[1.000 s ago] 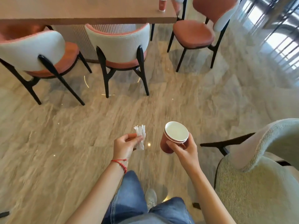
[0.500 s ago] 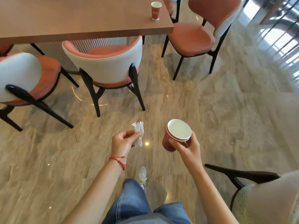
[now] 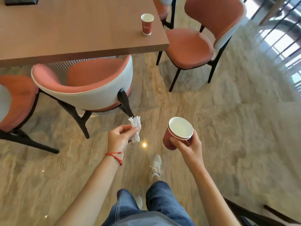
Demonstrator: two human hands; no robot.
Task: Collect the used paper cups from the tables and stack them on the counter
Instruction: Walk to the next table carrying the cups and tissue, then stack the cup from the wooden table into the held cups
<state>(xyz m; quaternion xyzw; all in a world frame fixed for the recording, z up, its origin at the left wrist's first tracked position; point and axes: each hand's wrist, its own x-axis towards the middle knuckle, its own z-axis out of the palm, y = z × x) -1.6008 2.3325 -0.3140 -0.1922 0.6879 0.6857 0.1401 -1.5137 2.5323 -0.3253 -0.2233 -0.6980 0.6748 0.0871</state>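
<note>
Red paper cups: two nested in the right hand (image 3: 187, 147), fingers wrapped round the stack (image 3: 177, 134) near the rim, held tilted at 3 o'clock of the left hand (image 3: 119, 139). Left pinches a crumpled white napkin (image 3: 135, 130) between thumb and forefinger (so neither hand is free). Collection step underway: one more cup (image 3: 147, 24) stands upright on the table (image 3: 81, 35) at 12 o'clock, near its right corner. Next likely: reach past the chair (image 3: 91, 88) and drop the stack into it, or nest it in.
</note>
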